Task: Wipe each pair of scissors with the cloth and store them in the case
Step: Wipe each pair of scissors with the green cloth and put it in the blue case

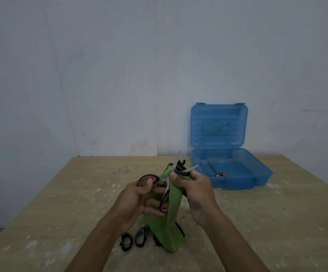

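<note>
Wiping now, head view: your left hand (137, 201) is gripping the red-handled scissors (164, 190), your right hand (193, 190) is pinching the green cloth (172, 211) round the blades. Next, you're needing the open blue case (237, 173), right.

Wooden table (61, 203), light plywood top, pale scuffs and white smears all over, pushed against the wall at its far edge. Blue case (237, 173) sits open at the far right, lid upright against the wall; orange-handled scissors (217, 171) lie inside its base. Near the front edge, centre: scissors with black handles (126, 241) and scissors with blue-lined handles (140, 236) lie just beside each other, blades hidden. Another dark handle (179, 229) shows beside them, mostly covered by the green cloth (171, 222), whose lower end reaches the top.
</note>
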